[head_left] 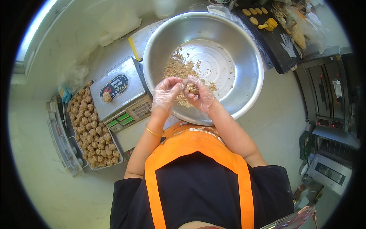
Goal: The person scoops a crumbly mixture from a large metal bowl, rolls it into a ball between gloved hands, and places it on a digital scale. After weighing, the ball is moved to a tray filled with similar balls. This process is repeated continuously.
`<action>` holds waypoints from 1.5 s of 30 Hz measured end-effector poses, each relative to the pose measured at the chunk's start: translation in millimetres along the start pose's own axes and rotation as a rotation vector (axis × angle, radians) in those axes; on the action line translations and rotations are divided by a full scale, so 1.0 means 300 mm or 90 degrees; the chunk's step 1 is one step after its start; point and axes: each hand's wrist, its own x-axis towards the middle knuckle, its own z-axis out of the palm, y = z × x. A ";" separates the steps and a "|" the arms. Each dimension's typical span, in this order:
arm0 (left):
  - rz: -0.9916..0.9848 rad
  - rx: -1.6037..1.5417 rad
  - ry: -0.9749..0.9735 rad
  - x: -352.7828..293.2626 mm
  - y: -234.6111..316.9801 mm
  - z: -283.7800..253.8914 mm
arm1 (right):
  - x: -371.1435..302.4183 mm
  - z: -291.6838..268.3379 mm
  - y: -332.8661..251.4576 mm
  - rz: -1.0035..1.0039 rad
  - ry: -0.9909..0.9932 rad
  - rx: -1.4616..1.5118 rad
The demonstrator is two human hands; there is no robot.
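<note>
Both my hands wear clear plastic gloves and meet above the near side of a large steel basin (251, 82). My right hand (203, 96) is curled around a rough, brown clump of nut mixture (191, 89). Close against the clump, my left hand (165, 91) has its fingertips pinched together; whatever they hold is too small to make out. Loose, crumbly nut mixture (179, 66) lies in the basin, mostly on its left side. Left of the basin, a single ball (106, 97) rests on the steel plate of a digital scale (131, 82).
A tray (121, 159) full of similar balls (92, 131) stands at the far left, beside the scale. Back right, a dark tray (280, 63) bears round pastries, a yellow scoop (269, 24) and a white glove (288, 45). An oven (324, 91) stands at the right.
</note>
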 end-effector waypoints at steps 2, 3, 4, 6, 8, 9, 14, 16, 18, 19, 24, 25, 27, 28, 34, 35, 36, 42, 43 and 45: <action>0.052 0.126 0.019 0.008 -0.009 -0.001 | 0.006 -0.004 0.001 0.003 0.032 0.052; 0.079 0.189 0.030 0.009 -0.012 -0.004 | 0.007 -0.005 0.003 -0.019 0.042 0.018; 0.268 0.375 0.014 0.012 -0.018 -0.005 | 0.004 -0.007 0.006 -0.041 0.053 -0.016; 0.378 0.507 0.013 -0.002 -0.013 0.010 | -0.002 -0.011 0.005 -0.077 0.066 -0.093; 0.372 0.528 -0.024 -0.021 0.010 0.041 | -0.008 -0.016 0.003 -0.105 0.074 -0.179; 0.386 0.530 -0.027 -0.023 0.010 0.042 | -0.007 -0.017 0.005 -0.116 0.074 -0.206; 0.423 0.571 -0.022 -0.018 0.014 0.052 | -0.005 -0.024 0.013 -0.159 0.072 -0.277; 0.170 0.334 0.032 -0.013 -0.002 0.061 | -0.022 -0.002 0.002 -0.116 0.104 -0.182; 0.072 0.178 0.084 0.008 -0.027 0.052 | -0.020 -0.006 -0.004 -0.067 0.103 -0.072; 0.160 0.286 0.087 0.017 -0.034 0.042 | -0.003 -0.030 -0.005 -0.039 0.087 -0.010; 0.556 0.792 -0.050 0.021 -0.051 0.042 | 0.089 -0.161 0.029 0.021 0.032 0.140; 0.515 0.874 -0.094 -0.002 -0.070 0.055 | 0.085 -0.183 0.018 0.046 0.010 0.134; 0.561 0.921 -0.077 -0.039 -0.134 0.063 | 0.068 -0.137 0.021 0.068 0.038 0.130; 0.588 0.910 -0.061 -0.049 -0.148 0.066 | 0.068 -0.109 0.022 0.051 0.101 0.131; 0.669 0.879 -0.073 -0.040 -0.182 0.079 | 0.194 -0.292 0.056 -0.081 0.125 0.050; 0.643 0.902 -0.080 -0.046 -0.186 0.088 | 0.192 -0.303 0.048 -0.076 0.116 0.037; 0.620 0.925 -0.087 -0.042 -0.175 0.107 | 0.199 -0.322 0.032 -0.061 0.060 0.023; 0.300 0.844 -0.118 -0.007 -0.054 0.132 | 0.016 -0.073 -0.026 0.074 0.036 0.013; 0.252 0.860 -0.140 -0.007 -0.021 0.127 | 0.024 -0.081 -0.019 0.071 0.033 0.023; 0.330 0.931 -0.095 -0.003 -0.062 0.101 | 0.064 -0.125 0.004 0.066 0.025 0.025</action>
